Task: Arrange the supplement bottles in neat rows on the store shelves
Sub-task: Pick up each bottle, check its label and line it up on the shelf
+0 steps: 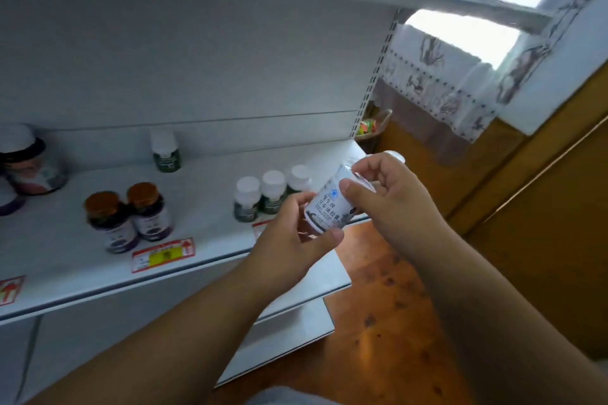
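Both hands hold one white bottle (330,207) in the air just in front of the right end of the middle shelf (65,240), above its front edge. The bottle is tilted, its top leaning up and to the right, and its label with dark printed characters faces the camera. The left hand (289,240) grips the lower end, thumb curled along the bottom edge and fingers wrapped round the far side. The right hand (388,187) pinches the upper end — thumb pressed on the label near the shoulder, fingers curled over the top, so the cap is mostly hidden. On the shelf just behind the held bottle stand three small white-capped bottles (273,194) in a close row, upright and touching or nearly touching. Further left, near the front edge, two brown-capped bottles (128,217) with purple labels stand side by side. A single green bottle with a white cap (166,151) stands alone towards the back wall, well apart from the others. At the far left edge sits a larger dark jar with a white lid (29,161) — blurred, its label unreadable. A red and yellow price tag (163,255) is fixed to the shelf front below the brown-capped pair. A wooden floor (378,306) shows beneath the arms.
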Available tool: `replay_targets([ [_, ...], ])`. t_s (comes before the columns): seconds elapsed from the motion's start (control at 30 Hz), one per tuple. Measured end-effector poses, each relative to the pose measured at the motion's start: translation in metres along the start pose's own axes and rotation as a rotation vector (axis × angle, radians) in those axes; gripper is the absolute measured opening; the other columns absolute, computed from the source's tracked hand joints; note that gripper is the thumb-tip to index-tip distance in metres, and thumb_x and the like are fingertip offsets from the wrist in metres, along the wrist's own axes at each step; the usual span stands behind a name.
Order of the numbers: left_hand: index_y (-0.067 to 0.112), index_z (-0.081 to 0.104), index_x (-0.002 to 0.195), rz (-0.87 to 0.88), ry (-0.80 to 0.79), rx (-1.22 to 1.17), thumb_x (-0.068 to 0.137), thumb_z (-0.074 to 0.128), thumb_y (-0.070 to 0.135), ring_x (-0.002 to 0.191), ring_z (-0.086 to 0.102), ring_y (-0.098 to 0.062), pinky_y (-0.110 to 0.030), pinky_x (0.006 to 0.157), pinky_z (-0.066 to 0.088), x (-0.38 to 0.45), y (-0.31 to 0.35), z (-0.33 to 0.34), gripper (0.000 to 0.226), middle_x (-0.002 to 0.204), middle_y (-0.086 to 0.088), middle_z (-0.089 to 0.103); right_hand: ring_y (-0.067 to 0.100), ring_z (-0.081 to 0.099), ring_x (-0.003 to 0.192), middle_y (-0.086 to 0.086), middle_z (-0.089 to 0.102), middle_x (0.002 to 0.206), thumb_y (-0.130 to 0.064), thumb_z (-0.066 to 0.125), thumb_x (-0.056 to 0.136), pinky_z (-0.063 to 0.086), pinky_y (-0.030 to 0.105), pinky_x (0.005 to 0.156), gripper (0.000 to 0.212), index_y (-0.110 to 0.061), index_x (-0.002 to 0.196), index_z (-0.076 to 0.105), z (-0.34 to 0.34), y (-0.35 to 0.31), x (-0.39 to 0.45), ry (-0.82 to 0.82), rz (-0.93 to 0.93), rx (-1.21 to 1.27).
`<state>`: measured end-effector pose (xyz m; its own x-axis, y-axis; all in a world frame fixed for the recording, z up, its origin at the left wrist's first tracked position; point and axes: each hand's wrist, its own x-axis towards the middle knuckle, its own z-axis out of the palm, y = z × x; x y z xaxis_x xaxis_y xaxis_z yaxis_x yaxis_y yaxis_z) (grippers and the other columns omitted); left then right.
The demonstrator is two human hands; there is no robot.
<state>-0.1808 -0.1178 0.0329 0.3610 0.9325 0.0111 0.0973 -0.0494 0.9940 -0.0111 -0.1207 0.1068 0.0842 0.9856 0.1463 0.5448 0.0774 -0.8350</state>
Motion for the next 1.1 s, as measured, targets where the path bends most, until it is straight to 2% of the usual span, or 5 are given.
replay_targets([
  [0.2, 0.038, 0.040, 0.128, 0.075, 0.197, 0.324, 0.086, 0.065, 0.041, 0.100, 0.050, 0.006, -0.017, 0.084, 0.044, 0.055, -0.012, 0.089, 0.048, 0.116, 0.022, 0.050, 0.005, 0.060, 0.098, -0.023, 0.059, 0.104, -0.040, 0.065, 0.082, 0.056, 0.028, 0.076, 0.032, -0.044, 0.109, 0.050, -0.076, 0.057, 0.054, 0.049, -0.052, -0.052],
  [0.5, 0.017, 0.056, 0.125, 0.327, 0.243, 0.976, 0.082, 0.063, 0.031, 0.116, 0.048, -0.022, -0.037, 0.099, 0.042, 0.139, -0.017, 0.097, 0.047, 0.128, -0.002, 0.055, 0.011, 0.056, 0.087, -0.009, 0.059, 0.104, -0.039, 0.068, 0.079, 0.040, 0.020, 0.062, 0.033, -0.041, 0.107, 0.050, -0.074, 0.092, 0.169, 0.007, -0.155, -0.225],
  [0.63, 0.013, 0.054, 0.128, 0.304, 0.268, 1.146, 0.079, 0.065, 0.027, 0.114, 0.051, -0.025, -0.038, 0.099, 0.041, 0.165, -0.022, 0.103, 0.052, 0.127, -0.005, 0.056, 0.005, 0.050, 0.074, -0.015, 0.052, 0.087, -0.035, 0.068, 0.078, 0.033, 0.020, 0.056, 0.024, -0.035, 0.093, 0.050, -0.066, 0.101, 0.218, -0.137, -0.253, -0.399],
  [0.93, 0.013, 0.064, 0.113, 0.206, 0.386, 1.245, 0.072, 0.061, 0.015, 0.088, 0.058, -0.027, -0.035, 0.076, 0.047, 0.186, -0.023, 0.115, 0.041, 0.101, -0.005, 0.065, 0.016, 0.056, 0.075, -0.007, 0.057, 0.093, -0.034, 0.072, 0.073, 0.037, 0.024, 0.055, 0.026, -0.034, 0.088, 0.051, -0.032, 0.135, 0.275, -0.650, -0.456, -0.566],
  [1.1, 0.012, 0.068, 0.113, 0.137, 0.405, 1.211, 0.070, 0.066, 0.011, 0.088, 0.060, -0.028, -0.038, 0.076, 0.051, 0.186, -0.017, 0.119, 0.043, 0.103, -0.006, 0.067, 0.018, 0.055, 0.078, -0.007, 0.057, 0.090, -0.036, 0.067, 0.082, 0.034, 0.023, 0.056, 0.017, -0.027, 0.092, 0.056, -0.021, 0.146, 0.279, -0.727, -0.531, -0.531],
])
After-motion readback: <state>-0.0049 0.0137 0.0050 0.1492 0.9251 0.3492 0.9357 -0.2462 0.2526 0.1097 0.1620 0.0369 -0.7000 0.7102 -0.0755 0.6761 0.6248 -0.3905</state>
